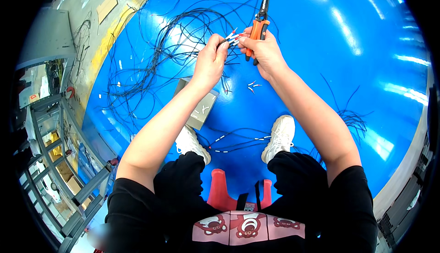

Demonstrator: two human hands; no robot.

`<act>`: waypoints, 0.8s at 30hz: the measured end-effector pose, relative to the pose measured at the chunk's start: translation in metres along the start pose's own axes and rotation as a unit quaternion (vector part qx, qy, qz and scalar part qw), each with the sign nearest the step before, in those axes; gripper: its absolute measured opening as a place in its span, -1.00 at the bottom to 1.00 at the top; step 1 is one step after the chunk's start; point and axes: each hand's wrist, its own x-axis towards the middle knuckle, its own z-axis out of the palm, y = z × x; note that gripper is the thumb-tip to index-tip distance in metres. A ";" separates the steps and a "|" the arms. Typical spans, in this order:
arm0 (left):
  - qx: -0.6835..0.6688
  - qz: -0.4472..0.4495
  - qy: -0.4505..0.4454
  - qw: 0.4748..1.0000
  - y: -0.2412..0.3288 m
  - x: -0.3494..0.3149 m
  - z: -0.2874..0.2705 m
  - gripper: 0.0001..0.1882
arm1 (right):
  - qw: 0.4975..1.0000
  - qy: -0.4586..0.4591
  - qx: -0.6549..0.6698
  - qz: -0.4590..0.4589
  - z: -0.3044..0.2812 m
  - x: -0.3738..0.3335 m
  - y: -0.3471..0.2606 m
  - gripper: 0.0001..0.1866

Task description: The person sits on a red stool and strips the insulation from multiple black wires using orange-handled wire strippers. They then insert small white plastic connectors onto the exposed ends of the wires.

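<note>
My left hand (pixel 211 59) is closed, pinching a bunch of thin black wires. Their wire ends (pixel 233 38), with white sleeves and red tips, fan out between my two hands. Wrapped in my right hand (pixel 269 55) is an orange and black wire stripper (pixel 259 28), its dark jaws pointing away from me. The thumb and fingertips of that hand meet the sleeved ends; whether they grip them I cannot tell. From my left hand a large tangle of black wires (pixel 158 46) spreads over the floor.
Below my left forearm stands a grey box (pixel 202 111) with small white pieces. Small red-and-white pieces (pixel 252 88) lie on the blue floor (pixel 311 46). Sleeved wires (pixel 229 150) run between my shoes. More wires (pixel 352 121) lie at right; a metal rack (pixel 68 179) stands at left.
</note>
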 end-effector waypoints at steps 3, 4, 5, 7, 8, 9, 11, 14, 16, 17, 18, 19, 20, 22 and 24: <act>-0.044 -0.014 0.003 0.999 -0.003 0.000 0.001 -0.83 | 1.000 -0.011 0.004 -0.004 0.001 0.004 -0.001 -0.63; -0.062 -0.021 0.008 0.998 -0.003 0.000 0.003 -0.83 | 1.000 -0.013 -0.001 0.009 0.003 0.002 -0.002 -0.63; -0.066 -0.007 0.017 0.998 -0.005 0.001 0.004 -0.84 | 1.000 -0.015 -0.006 0.022 0.006 -0.001 -0.002 -0.63; -0.051 -0.019 0.011 0.998 -0.002 0.001 0.006 -0.84 | 0.999 -0.021 0.012 0.023 0.007 -0.003 0.001 -0.62; -0.054 -0.023 0.004 0.998 0.000 0.003 0.005 -0.83 | 0.999 -0.021 0.016 0.023 0.006 -0.003 0.001 -0.61; -0.057 -0.029 -0.003 0.998 0.000 0.003 0.004 -0.83 | 0.999 -0.021 0.020 0.026 0.005 -0.003 0.001 -0.61; -0.057 -0.037 -0.016 0.998 -0.001 0.005 0.002 -0.82 | 0.999 -0.023 0.033 0.022 0.005 -0.002 0.004 -0.62; -0.061 -0.047 -0.045 0.996 0.001 0.007 -0.001 -0.82 | 0.999 -0.025 0.030 0.011 0.005 -0.002 0.007 -0.64; -0.080 -0.058 -0.080 0.992 0.002 0.006 -0.002 -0.81 | 1.000 -0.018 0.009 0.006 0.002 -0.001 0.009 -0.65; -0.076 -0.054 -0.093 0.991 0.002 0.006 -0.003 -0.80 | 1.000 -0.019 0.005 0.007 -0.001 0.000 0.008 -0.66; -0.072 -0.051 -0.105 0.991 0.002 0.006 -0.005 -0.79 | 1.000 -0.020 0.000 0.009 -0.004 0.001 0.007 -0.66; -0.068 -0.047 -0.116 0.990 0.002 0.006 -0.006 -0.79 | 1.000 -0.022 -0.004 0.011 -0.006 0.001 0.006 -0.67; -0.055 -0.042 -0.109 0.992 0.002 0.004 -0.005 -0.78 | 1.000 -0.015 -0.005 0.015 -0.007 0.000 0.007 -0.68; -0.029 -0.032 -0.095 0.995 0.004 0.000 -0.001 -0.77 | 1.000 0.002 -0.006 0.024 -0.005 -0.005 0.007 -0.69; -0.023 -0.033 -0.095 0.995 0.005 0.002 0.000 -0.77 | 1.000 0.010 -0.003 0.017 -0.004 -0.002 0.007 -0.69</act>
